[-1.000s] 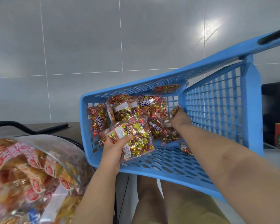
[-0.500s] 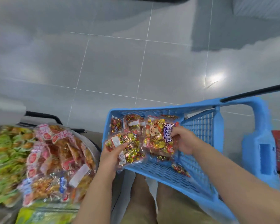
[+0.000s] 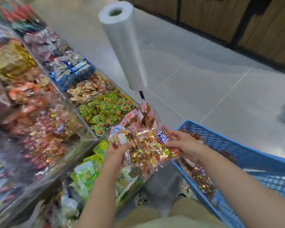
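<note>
Candy packs (image 3: 146,145) mid-air between both my hands, long axis left-right. Left hand (image 3: 115,150) grips label end, right hand (image 3: 184,145) pinches far end. Display bins (image 3: 89,135) lie left, blue basket (image 3: 229,140) right. Left hand nearer bins; I judge next move leftward.

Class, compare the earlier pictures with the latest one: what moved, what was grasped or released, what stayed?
The right hand gripped a second packet in the blue basket; both hands lifted the candy packets out, leftward toward the display bins. Unchanged: the left hand keeps its grip; other packets remain in the basket.
</note>
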{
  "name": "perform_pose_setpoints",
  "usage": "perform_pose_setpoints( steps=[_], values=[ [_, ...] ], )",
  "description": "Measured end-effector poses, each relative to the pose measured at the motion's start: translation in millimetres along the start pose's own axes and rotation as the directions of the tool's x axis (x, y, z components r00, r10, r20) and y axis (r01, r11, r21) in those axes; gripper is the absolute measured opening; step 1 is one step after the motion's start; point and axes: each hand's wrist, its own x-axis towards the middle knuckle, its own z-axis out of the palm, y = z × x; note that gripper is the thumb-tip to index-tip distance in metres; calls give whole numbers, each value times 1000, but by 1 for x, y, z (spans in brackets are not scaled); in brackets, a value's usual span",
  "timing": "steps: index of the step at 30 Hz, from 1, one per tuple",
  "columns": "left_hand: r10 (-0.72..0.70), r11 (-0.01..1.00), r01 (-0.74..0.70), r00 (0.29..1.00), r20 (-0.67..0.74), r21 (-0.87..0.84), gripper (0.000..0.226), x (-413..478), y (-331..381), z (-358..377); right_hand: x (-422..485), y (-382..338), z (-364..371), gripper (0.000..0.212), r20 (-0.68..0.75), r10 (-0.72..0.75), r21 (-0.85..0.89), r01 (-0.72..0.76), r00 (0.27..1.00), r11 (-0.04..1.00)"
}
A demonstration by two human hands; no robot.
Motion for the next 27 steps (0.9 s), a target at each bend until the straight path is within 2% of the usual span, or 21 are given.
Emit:
perform_pose_setpoints(
  steps=[2,5,6,9,10,12,14,15,17,19,20,23,24,27],
  values=[
    [30,998,-33,998,-64,-49,46,-2,2,-44,14,7,40,38,40,18,-67,-15,999,998],
    [44,996,-56,988,-150,-73,38,-8,0,-110,33,24,105,55,12,53,-263,-49,999,964],
    [45,995,-61,982,-185,-82,38,-11,-2,-132,39,31,126,55,10,66,-305,-59,998,951],
    [65,985,-104,964,-257,-140,41,-17,-5,-196,58,50,185,29,29,77,-333,-63,997,941],
    [75,980,-123,956,-284,-156,44,-19,-5,-216,66,56,202,30,46,82,-339,-62,996,939],
    [83,972,-153,935,-346,-181,50,-25,-3,-254,80,65,232,56,74,103,-346,-71,992,935],
    [95,955,-200,905,-414,-218,44,-31,-1,-289,90,66,259,74,101,100,-356,-58,990,933],
    [88,943,-219,891,-445,-251,46,-33,0,-304,95,63,271,75,112,93,-377,-44,989,925],
    [84,915,-259,873,-480,-310,63,-39,3,-329,101,49,295,67,116,47,-438,9,992,899],
    [114,891,-301,873,-473,-340,75,-43,7,-346,111,30,312,73,107,-32,-496,81,994,864],
    [125,885,-311,876,-465,-347,75,-44,10,-351,117,19,319,75,94,-83,-542,121,992,831],
    [154,855,-358,866,-475,-375,58,-41,19,-360,135,-18,338,47,136,-216,-738,244,967,629],
    [154,841,-371,862,-483,-394,53,-40,22,-362,144,-29,345,44,167,-250,-779,283,954,560],
    [150,813,-396,851,-503,-428,55,-34,34,-366,178,-55,363,66,183,-316,-877,300,931,375]
  ],
)
